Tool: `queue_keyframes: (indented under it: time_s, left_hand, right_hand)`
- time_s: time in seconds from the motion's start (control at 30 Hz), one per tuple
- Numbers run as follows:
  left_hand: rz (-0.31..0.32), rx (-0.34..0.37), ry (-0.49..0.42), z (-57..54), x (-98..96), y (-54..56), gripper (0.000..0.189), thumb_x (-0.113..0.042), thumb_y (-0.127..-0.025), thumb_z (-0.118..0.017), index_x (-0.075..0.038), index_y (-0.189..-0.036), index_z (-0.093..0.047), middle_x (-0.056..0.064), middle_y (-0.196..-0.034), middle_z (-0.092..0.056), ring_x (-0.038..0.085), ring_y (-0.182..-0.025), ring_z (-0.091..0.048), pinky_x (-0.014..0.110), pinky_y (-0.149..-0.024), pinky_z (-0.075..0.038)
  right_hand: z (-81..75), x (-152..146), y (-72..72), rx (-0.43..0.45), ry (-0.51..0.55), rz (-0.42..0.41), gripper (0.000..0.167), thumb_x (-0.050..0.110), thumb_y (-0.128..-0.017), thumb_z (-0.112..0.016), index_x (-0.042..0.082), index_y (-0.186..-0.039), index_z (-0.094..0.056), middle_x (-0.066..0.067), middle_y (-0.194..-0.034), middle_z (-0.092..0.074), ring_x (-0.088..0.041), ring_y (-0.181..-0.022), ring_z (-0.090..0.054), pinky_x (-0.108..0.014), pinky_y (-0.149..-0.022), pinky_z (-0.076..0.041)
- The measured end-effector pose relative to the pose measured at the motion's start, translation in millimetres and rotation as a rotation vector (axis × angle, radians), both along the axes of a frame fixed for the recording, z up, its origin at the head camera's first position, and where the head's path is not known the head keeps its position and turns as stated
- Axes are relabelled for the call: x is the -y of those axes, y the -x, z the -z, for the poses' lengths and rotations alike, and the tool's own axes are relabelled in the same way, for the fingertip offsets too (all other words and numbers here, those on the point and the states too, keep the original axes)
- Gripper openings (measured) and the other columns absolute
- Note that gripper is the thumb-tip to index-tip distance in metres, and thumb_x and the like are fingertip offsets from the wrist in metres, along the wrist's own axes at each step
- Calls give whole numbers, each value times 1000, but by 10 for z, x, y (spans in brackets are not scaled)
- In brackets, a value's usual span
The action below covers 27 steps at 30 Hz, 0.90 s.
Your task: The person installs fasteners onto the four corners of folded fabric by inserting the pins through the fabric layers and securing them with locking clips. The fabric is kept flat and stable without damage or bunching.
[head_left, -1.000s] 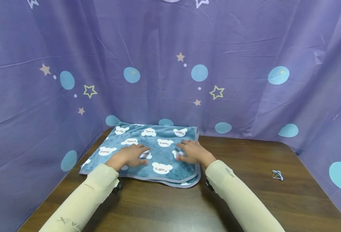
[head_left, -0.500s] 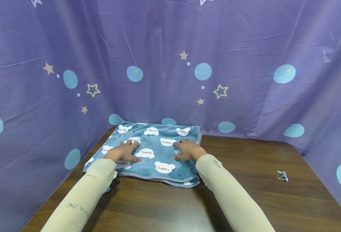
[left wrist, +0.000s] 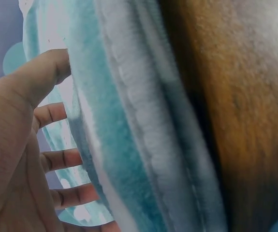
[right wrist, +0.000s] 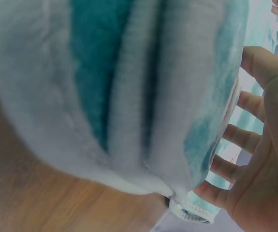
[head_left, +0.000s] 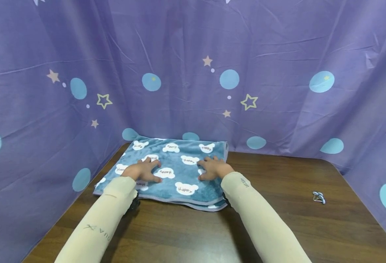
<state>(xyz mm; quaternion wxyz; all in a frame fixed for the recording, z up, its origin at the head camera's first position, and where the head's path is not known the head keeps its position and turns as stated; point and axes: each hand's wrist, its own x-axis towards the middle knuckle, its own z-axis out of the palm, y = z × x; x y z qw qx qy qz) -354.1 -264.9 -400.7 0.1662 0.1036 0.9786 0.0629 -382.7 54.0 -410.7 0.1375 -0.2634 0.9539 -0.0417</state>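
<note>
A folded teal blanket with white bear heads and grey edging lies on the table toward the back left. On its left half rests my left hand, fingers spread, thumb pointing right. My right hand lies on the right part near the side edge, its fingers also spread. Seen from the left wrist, the fingertips of the left hand meet the top of the blanket beside its layered edge. In the right wrist view the right hand touches the top layer likewise, above the rounded corner.
A small light-blue and metal item, its kind unclear, lies on the right of the brown wooden table. A purple curtain with stars and dots hangs behind and along both sides.
The left hand has shifted left across the blanket, and the right hand slightly left. Both stay flat on it with spread fingers. The head view has turned slightly.
</note>
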Motion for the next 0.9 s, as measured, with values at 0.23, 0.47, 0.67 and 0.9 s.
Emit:
queue_keyframes:
  time_s: [0.23,0.47,0.67,0.9]
  left_hand:
    - [0,6,26,7,-54,43,66,-61,-86,-74,-27,-137,-50,20,-146,-39,51,-129,-42,68,-94,-44]
    - [-5,3,22,29,-154,38,66,-59,-85,-75,-27,-138,-51,20,-148,-39,48,-129,-43,68,-94,-44]
    - [-2,4,37,42,-267,32,66,-61,-86,-73,-29,-140,-50,18,-151,-37,45,-131,-43,66,-95,-45]
    - [15,1,49,37,-429,13,67,-61,-87,-71,-30,-142,-49,17,-151,-38,45,-131,-43,64,-94,-46]
  right_hand:
    - [-27,-28,4,-2,2,6,68,55,-97,-63,30,-156,-42,-10,-166,-29,-45,-151,-21,-66,-117,-23]
    - [7,-119,12,4,13,9,66,54,-96,-64,31,-154,-44,-10,-166,-28,-45,-151,-20,-65,-117,-24]
    - [27,-247,-2,-11,15,-2,65,54,-95,-65,31,-153,-45,-10,-165,-30,-48,-150,-22,-67,-115,-26]
    - [-4,-412,-27,4,16,10,65,54,-94,-66,33,-152,-46,-10,-166,-29,-50,-149,-21,-70,-113,-26]
